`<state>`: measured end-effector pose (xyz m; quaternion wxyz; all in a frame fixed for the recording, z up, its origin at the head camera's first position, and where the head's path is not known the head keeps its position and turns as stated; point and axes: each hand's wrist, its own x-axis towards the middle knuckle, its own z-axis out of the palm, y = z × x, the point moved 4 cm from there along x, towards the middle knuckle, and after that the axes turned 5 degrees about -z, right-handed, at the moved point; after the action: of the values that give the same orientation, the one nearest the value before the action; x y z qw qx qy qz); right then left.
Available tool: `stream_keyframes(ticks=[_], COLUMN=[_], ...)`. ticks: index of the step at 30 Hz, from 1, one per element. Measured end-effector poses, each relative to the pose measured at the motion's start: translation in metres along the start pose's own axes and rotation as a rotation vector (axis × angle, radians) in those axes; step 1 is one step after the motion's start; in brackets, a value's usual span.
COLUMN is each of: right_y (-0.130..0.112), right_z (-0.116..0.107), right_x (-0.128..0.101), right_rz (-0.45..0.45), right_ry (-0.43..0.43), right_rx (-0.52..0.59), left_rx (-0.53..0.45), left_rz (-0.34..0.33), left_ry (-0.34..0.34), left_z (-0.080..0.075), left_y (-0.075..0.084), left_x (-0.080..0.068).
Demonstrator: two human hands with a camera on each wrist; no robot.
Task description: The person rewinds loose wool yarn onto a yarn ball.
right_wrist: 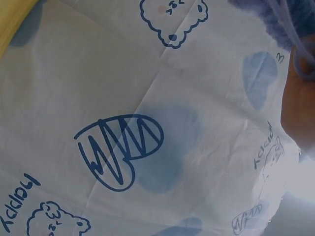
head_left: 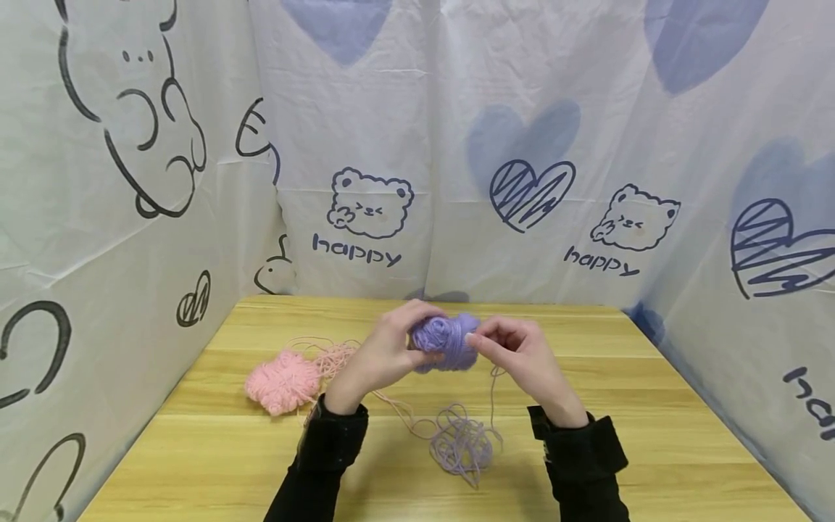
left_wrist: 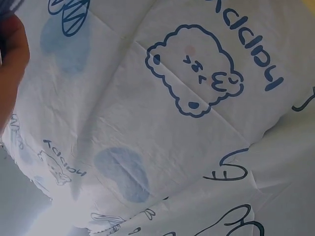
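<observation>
A ball of purple yarn [head_left: 446,341] is held up over the table in the head view. My left hand [head_left: 385,348] grips it from the left, thumb below and fingers over the top. On its right side, the thumb and forefinger of my right hand [head_left: 522,355] pinch the purple yarn strand against the ball. A tail of that strand hangs below the right hand toward a loose purple tangle [head_left: 459,446] on the table. In the right wrist view, purple yarn [right_wrist: 288,19] shows at the top right corner beside part of the right hand [right_wrist: 300,103].
A pink yarn ball [head_left: 283,383] lies on the wooden table [head_left: 215,449] left of the left hand. Loose pink yarn [head_left: 333,357] trails from it toward the purple tangle. White printed cloth [head_left: 365,109] hangs behind the table and along both sides.
</observation>
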<state>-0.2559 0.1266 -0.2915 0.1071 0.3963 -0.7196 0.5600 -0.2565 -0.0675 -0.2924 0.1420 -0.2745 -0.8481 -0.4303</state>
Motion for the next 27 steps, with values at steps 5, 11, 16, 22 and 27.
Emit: stream_keyframes(ticks=[5,11,16,22,27], right_y=[0.003,0.011,0.021,0.029,0.035], right_z=[-0.003,-0.003,-0.004,-0.005,-0.005], right_x=[0.002,0.003,0.004,0.004,0.004], right_rz=[0.015,0.086,0.148,0.206,0.214], right_ry=[0.065,0.076,0.108,0.091,0.041], right_rx=[-0.019,0.003,0.023,0.116,0.142], left_rx=[0.002,-0.095,-0.199,-0.318,-0.463], left_rz=[0.054,0.128,0.157,0.129,0.101], left_ry=[-0.124,-0.241,-0.259,-0.241,-0.203], left_z=[0.004,0.005,0.004,0.000,-0.006], left_y=[0.002,0.005,0.006,0.006,0.007], left_x=[-0.003,-0.004,-0.004,-0.004,-0.005])
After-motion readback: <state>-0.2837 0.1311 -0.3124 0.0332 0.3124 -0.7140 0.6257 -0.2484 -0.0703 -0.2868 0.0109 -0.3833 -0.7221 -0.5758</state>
